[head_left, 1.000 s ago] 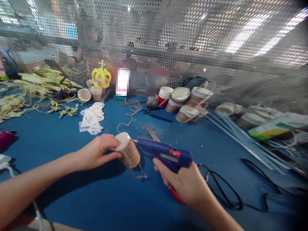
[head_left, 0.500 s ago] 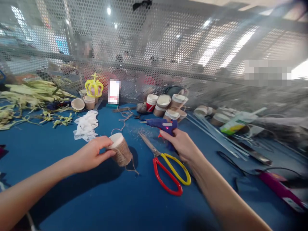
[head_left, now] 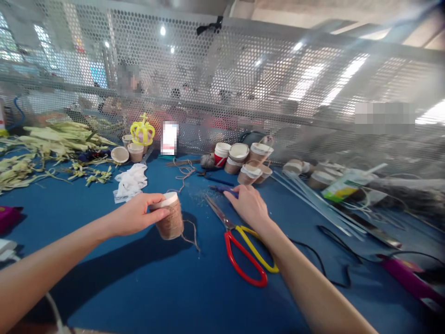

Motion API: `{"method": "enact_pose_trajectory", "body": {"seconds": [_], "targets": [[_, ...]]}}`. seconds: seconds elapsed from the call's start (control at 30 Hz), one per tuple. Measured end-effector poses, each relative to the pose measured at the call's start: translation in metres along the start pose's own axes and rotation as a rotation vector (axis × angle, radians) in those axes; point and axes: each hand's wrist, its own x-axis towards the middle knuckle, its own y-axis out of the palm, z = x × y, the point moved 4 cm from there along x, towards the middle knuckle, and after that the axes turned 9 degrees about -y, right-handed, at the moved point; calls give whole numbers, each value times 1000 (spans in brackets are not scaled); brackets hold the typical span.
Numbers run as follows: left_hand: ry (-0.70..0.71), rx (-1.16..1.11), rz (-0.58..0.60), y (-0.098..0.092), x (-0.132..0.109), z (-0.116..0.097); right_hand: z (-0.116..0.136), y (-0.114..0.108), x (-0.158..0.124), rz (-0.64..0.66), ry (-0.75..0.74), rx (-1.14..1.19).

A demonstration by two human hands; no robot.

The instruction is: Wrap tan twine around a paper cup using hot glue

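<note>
In my head view, left of the scissors point(head_left: 227, 224), my left hand point(head_left: 137, 215) has its fingers closed on the rim of a twine-wrapped cup point(head_left: 171, 221). Beyond the scissors' handles, my right hand point(head_left: 251, 204) covers most of a blue glue gun point(head_left: 222, 189); how firmly those fingers grip, I cannot tell. A careless sweep of that arm could knock the scissors, and the loose twine point(head_left: 195, 233) might snag on their blades.

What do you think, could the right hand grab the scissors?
Probably yes: the scissors lie beside the right hand, mostly uncovered. But that hand is on the glue gun, so it would likely need to leave that first.
</note>
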Motion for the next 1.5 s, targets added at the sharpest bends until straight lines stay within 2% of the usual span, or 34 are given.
{"method": "enact_pose_trajectory", "body": {"seconds": [0.07, 0.13, 0.17, 0.27, 0.37, 0.5, 0.6, 0.73, 0.87, 1.2, 1.5], "targets": [[2, -15, -3, 3, 2, 0, 32, 2, -18, 58, -114, 46], [22, -38, 1, 8, 4, -1, 64, 14, -40, 223, -286, 200], [34, -51, 8, 11, 4, -2, 76, 20, -51, 264, -347, 245], [55, -69, 22, 19, 4, -3, 91, 30, -71, 230, -402, 206], [63, -92, 21, 22, 2, -2, 86, 32, -74, 208, -391, 314], [61, -120, 34, 24, -3, 0, 77, 23, -68, 242, -341, 521], [73, -146, 61, 27, -6, 1, 75, 17, -66, 252, -316, 583], [115, -179, 66, 28, -9, -1, 73, 15, -67, 215, -257, 602], [155, -214, 70, 27, -11, -3, 72, 17, -68, 269, -209, 633], [180, -216, 55, 24, -14, -6, 71, 18, -67, 322, -173, 654], [226, -255, 103, 24, -16, -9, 71, 22, -68, 366, -176, 643]]}}
